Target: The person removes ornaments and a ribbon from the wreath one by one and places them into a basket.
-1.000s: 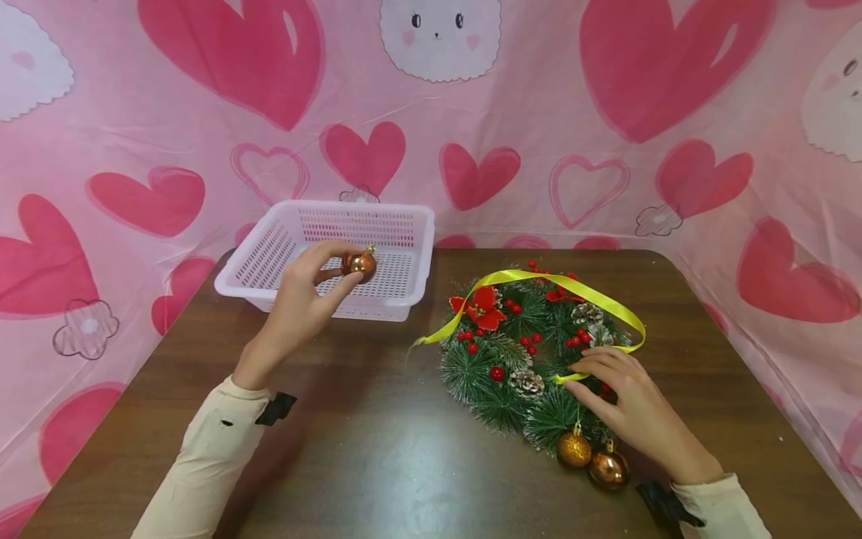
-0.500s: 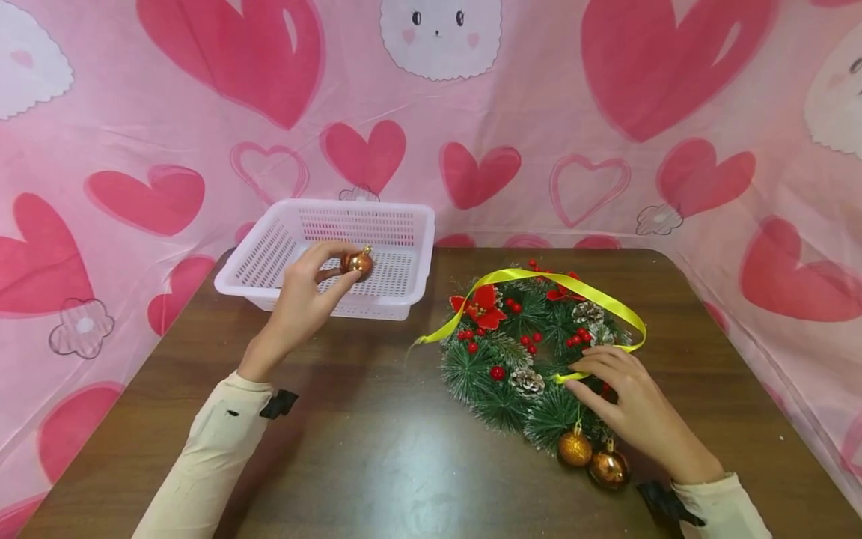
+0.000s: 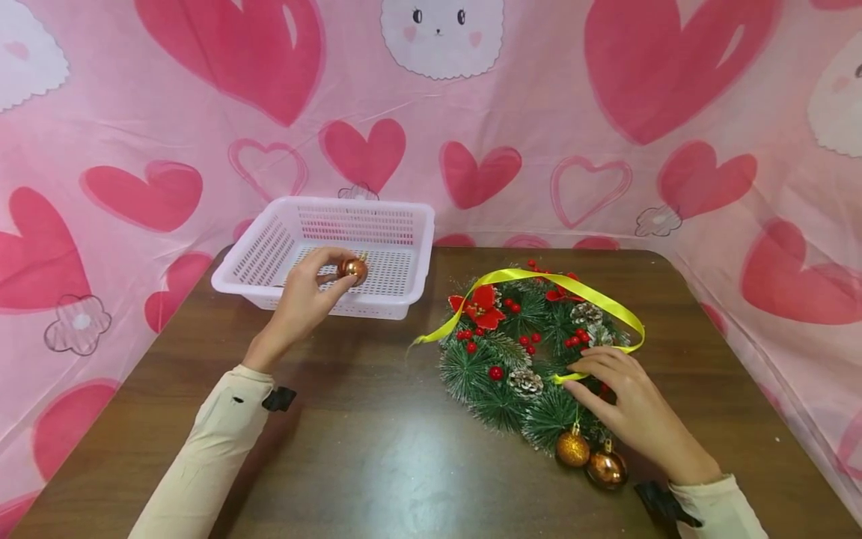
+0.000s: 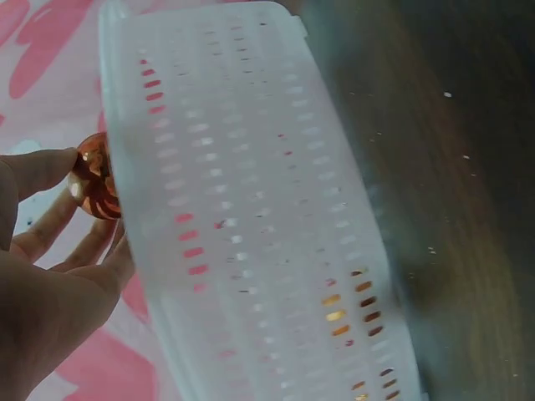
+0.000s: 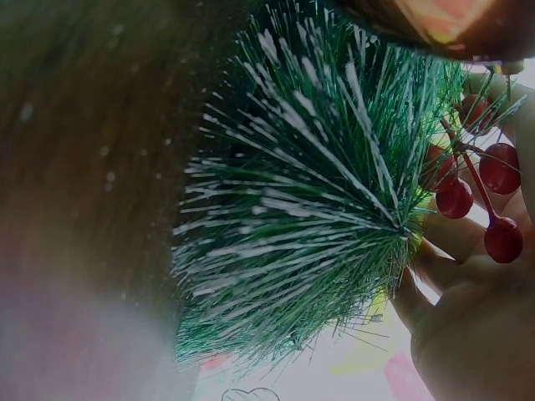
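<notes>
Left hand [image 3: 313, 288] pinches the copper bauble [image 3: 353, 271] at the basket's [image 3: 423, 251] mouth by the desk's [image 3: 350, 419] far-left corner, right hand [image 3: 629, 404] pinches the yellow ribbon [image 3: 491, 277] on the wreath [image 3: 471, 374] toward the right edge; I judge this bauble transfer, next needing a steady grip.

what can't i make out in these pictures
Left wrist: part of the copper ornament, behind the wall of the basket.
Left wrist: what the gold patches are, mostly covered by that wall.
Right wrist: much of the shiny bauble, cut off by the top edge.
Head: wreath parts under the right hand.
</notes>
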Action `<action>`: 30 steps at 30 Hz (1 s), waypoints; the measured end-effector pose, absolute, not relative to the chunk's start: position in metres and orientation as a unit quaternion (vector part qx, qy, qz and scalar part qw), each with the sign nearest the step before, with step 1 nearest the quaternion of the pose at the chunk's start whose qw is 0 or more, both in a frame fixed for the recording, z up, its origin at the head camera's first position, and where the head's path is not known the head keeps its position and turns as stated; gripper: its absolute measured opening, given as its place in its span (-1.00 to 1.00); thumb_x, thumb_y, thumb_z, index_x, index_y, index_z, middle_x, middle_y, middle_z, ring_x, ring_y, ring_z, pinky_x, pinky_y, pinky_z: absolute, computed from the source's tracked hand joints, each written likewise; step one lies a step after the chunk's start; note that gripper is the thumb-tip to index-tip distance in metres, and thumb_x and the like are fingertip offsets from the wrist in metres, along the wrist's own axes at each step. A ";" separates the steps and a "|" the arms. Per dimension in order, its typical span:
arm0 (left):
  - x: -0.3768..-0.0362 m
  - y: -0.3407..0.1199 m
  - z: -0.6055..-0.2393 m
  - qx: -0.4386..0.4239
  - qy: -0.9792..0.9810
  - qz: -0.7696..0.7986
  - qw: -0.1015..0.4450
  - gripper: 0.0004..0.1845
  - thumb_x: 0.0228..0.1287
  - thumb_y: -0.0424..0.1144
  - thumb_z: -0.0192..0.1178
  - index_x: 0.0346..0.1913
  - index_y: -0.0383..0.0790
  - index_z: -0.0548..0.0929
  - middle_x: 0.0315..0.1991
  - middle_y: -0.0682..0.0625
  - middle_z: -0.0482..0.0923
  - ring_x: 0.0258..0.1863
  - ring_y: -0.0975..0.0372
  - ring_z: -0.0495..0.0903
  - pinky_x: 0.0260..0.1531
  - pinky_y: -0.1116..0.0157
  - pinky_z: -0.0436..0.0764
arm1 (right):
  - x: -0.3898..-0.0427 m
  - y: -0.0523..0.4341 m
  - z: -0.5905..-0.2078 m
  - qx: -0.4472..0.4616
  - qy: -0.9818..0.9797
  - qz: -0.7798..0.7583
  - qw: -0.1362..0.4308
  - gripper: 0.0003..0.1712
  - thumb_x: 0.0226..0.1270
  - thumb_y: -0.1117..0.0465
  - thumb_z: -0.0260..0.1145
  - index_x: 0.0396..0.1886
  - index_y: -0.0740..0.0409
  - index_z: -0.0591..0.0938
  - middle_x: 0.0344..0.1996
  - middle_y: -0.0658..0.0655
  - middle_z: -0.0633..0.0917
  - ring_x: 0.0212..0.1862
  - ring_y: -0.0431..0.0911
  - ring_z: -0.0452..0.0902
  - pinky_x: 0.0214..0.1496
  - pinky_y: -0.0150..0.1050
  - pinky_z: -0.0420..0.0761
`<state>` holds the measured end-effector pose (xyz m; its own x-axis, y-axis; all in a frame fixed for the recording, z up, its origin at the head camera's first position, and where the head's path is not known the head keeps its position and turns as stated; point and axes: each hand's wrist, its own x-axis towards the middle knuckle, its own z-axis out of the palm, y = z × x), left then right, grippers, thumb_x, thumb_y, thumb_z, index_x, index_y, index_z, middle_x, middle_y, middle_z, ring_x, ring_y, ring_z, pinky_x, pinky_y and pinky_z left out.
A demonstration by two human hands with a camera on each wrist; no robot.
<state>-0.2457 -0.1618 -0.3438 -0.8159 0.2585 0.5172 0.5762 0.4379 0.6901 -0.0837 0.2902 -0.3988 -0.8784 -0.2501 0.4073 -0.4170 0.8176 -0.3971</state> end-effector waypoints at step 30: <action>-0.253 -0.165 -0.356 -0.254 -0.868 -0.389 0.174 -0.70 0.17 -0.44 0.37 -0.01 -0.34 0.66 -0.01 -0.21 0.63 0.05 -0.05 0.57 0.02 -0.10 0.57 | -0.085 0.290 -0.400 0.185 -0.934 0.244 0.187 -0.75 0.21 0.12 0.49 -0.14 0.10 0.74 -0.03 0.16 0.69 0.15 0.09 0.45 0.23 0.30 0.29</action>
